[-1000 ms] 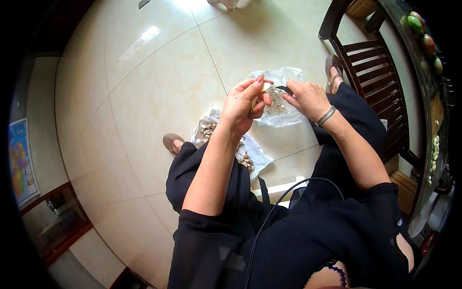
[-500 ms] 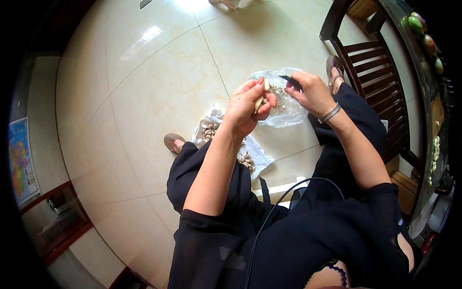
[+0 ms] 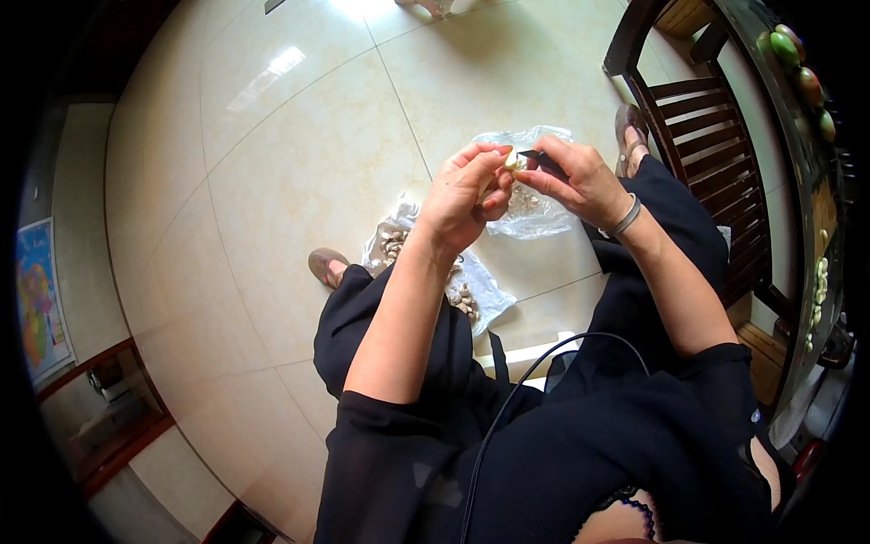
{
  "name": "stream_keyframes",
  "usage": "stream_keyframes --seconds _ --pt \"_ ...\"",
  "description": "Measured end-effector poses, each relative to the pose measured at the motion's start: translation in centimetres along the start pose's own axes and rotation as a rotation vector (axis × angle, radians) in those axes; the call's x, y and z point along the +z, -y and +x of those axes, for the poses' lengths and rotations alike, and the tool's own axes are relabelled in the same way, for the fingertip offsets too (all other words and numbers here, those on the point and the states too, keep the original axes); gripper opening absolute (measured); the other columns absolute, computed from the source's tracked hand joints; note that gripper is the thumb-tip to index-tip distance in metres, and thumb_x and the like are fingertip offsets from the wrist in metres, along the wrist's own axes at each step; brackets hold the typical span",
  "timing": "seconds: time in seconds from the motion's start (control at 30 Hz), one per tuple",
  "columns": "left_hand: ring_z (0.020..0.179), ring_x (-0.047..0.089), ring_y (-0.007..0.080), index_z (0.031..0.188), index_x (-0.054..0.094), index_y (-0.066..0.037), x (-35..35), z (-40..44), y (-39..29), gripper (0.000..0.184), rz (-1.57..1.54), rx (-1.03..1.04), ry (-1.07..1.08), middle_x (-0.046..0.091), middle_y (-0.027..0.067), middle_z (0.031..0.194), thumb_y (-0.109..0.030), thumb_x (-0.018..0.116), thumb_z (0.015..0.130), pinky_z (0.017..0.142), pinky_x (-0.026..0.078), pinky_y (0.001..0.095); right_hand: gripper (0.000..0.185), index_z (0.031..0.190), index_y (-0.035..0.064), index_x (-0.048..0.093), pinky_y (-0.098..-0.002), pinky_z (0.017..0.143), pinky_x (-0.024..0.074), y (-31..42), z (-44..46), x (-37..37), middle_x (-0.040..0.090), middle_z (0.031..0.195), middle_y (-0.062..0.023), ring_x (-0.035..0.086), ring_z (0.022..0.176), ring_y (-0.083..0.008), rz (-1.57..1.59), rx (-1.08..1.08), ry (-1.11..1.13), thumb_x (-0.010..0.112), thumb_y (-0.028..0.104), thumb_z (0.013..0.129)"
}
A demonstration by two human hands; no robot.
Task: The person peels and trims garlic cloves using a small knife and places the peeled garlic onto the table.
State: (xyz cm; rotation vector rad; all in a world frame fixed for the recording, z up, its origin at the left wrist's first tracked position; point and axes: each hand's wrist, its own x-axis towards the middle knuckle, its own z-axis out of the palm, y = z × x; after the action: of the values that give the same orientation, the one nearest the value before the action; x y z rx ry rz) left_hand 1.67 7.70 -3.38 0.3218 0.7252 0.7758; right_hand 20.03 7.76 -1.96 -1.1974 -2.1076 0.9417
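My left hand [image 3: 469,192] pinches a pale garlic clove [image 3: 513,162] between thumb and fingertips. Its lower fingers are curled, and what lies in the palm is hidden. My right hand [image 3: 580,181] is closed around a small black knife [image 3: 544,163], whose tip is at the clove. Both hands are above a clear plastic bag [image 3: 535,223] on the floor with peel scraps in it. Nearer my left leg, unpeeled garlic cloves [image 3: 463,302] lie on a white plastic bag [image 3: 492,304], partly covered by my left forearm.
To the right stands a dark slatted wooden chair [image 3: 707,136]. Beside it is a table edge bearing mangoes [image 3: 809,87] and a row of pale peeled cloves [image 3: 819,290]. A black cable [image 3: 544,370] crosses my lap. Glossy tiles [image 3: 299,208] cover the floor.
My right hand has moved left and down, bringing the knife against the clove. My left fingers have closed more tightly, and the clove has turned in their grip.
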Motion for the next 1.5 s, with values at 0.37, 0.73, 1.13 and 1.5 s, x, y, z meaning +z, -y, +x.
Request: stream_keyframes --seconds 0.37,0.73,1.13,1.5 --pt "0.041 0.036 0.0064 0.099 0.052 -0.002 0.4 -0.4 -0.6 0.018 0.091 -0.050 0.124 0.049 0.0029 0.060 -0.015 0.049 0.087 0.036 0.025 0.0174 0.017 0.081 0.0004 0.052 -0.0327 0.054 0.0394 -0.9 -0.1 0.5 0.049 0.066 -0.0137 0.050 0.058 -0.0280 -0.077 -0.155 -0.021 0.058 0.016 0.081" --pt "0.045 0.037 0.0051 0.093 0.052 -0.006 1.1 -0.7 -0.2 0.019 0.188 0.051 0.165 0.049 0.0011 0.062 -0.024 0.048 0.089 0.037 0.025 0.0172 0.029 0.083 0.0019 0.054 -0.0322 0.049 0.0407 -0.4 0.1 0.2 0.053 0.065 -0.0137 0.053 0.056 -0.0269 0.188 -0.082 -0.035 0.051 0.030 0.086" --pt "0.043 0.035 0.0037 0.089 0.051 -0.006 1.2 -0.5 0.3 0.022 0.202 0.123 0.158 0.047 -0.0002 0.060 -0.028 0.047 0.090 0.037 0.023 0.0166 0.034 0.081 0.0011 0.054 -0.0310 0.048 0.0407 -0.4 0.0 0.1 0.054 0.064 -0.0140 0.053 0.054 -0.0253 0.094 -0.094 -0.052 0.051 0.035 0.086" --pt "0.045 0.035 0.0035 0.088 0.052 -0.007 1.3 -0.5 0.2 0.023 0.246 0.158 0.119 0.047 -0.0012 0.060 -0.030 0.050 0.088 0.039 0.023 0.0170 0.031 0.084 0.0007 0.056 -0.0303 0.049 0.0407 -0.4 0.1 0.0 0.054 0.065 -0.0135 0.052 0.054 -0.0251 0.159 -0.098 -0.015 0.050 0.030 0.087"
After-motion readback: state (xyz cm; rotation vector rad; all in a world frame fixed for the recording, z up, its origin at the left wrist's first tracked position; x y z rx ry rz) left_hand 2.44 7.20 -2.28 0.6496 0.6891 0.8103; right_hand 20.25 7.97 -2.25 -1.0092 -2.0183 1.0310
